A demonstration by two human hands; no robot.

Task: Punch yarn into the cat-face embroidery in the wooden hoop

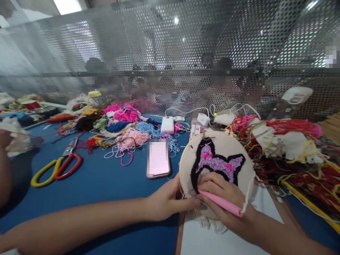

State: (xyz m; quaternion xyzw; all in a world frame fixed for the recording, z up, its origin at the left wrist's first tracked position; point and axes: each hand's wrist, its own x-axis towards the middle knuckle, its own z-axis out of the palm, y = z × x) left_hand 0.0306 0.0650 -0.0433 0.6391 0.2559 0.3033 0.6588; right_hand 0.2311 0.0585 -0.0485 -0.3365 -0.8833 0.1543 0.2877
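Observation:
A round embroidery hoop (243, 148) with cream cloth is tilted up at the right of centre. Its cloth bears a tufted shape (216, 163) in purple yarn with a black outline and pink spots. My left hand (170, 200) grips the hoop's lower left rim, thumb on the front. In my right hand (225, 196) is a pink punch needle pen (220, 202), its tip against the cloth near the black outline's lower left. White yarn runs out of the pen's back end. The fingers of my right hand hide the lower part of the shape.
Red and yellow scissors (62, 164) and a phone (158, 158) lie on the blue table (106, 187). Yarn heaps (127, 115) line the back, with more yarn (300, 156) at right. A white power bank (167, 125) and a perforated metal screen (159, 46) stand behind. Another person's arm (4, 170) is at far left.

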